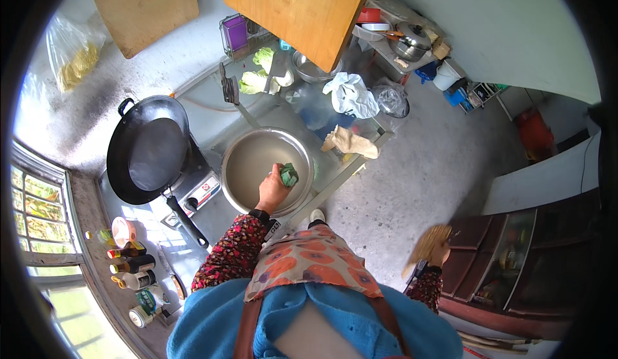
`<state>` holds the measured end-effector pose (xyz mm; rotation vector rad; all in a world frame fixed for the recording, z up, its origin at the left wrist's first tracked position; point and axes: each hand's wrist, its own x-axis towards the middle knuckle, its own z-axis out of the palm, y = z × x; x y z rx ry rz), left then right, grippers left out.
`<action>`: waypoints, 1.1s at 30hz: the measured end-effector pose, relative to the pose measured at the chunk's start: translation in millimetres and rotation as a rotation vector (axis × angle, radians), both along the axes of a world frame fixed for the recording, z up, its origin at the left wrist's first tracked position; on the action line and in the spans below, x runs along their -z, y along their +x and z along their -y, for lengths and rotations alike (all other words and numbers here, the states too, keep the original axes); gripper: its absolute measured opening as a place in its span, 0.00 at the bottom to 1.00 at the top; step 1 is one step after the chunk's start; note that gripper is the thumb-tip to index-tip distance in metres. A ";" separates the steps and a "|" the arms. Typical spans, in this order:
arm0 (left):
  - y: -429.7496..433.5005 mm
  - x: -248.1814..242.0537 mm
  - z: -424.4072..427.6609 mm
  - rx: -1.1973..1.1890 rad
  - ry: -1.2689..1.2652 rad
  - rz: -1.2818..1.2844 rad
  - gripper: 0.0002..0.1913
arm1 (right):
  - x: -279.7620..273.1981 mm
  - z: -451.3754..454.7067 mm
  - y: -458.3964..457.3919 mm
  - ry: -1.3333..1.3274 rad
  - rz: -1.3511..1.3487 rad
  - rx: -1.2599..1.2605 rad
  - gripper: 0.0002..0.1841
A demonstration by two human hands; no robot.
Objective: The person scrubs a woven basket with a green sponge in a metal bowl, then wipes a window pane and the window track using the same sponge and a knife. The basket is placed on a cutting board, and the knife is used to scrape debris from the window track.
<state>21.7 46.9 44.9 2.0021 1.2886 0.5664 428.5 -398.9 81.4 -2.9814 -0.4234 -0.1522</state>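
My left hand [273, 190] is closed around a crumpled green cloth or scouring pad [289, 174], above the right part of a wide metal basin [264, 160] with cloudy liquid in it. My right hand [440, 254], far out to the right near the dark cabinet, grips a flat tan object [427, 246]; it is blurred, so its kind is unclear. Left of the basin, a black wok [158, 150] rests on a portable stove [205, 192], its long handle pointing towards me. A slotted spatula [230, 89] lies beyond the basin, near cabbage leaves [253, 82].
A beige cloth [351, 143] and a white plastic bag [351, 94] lie right of the basin. Bottles [133, 264] and a knife [177, 284] are at the lower left. A wooden board [299, 11] juts in overhead. A lidded pot [410, 43] stands on the far shelf.
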 end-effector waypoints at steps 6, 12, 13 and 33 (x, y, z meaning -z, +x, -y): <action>17.0 -6.2 -5.7 -0.102 0.017 0.011 0.30 | -29.1 -126.0 124.5 1.412 -0.860 -0.261 0.27; 36.3 -7.8 -12.8 -0.306 0.012 0.028 0.29 | -11.7 -321.7 145.2 0.068 0.173 -0.383 0.18; 40.4 -8.4 -9.5 -0.345 -0.006 0.036 0.29 | -17.4 -354.4 140.9 0.146 0.164 -0.543 0.17; 77.4 -4.6 33.7 -0.946 -0.004 0.055 0.29 | 9.9 -749.2 31.8 -0.125 0.185 -1.550 0.24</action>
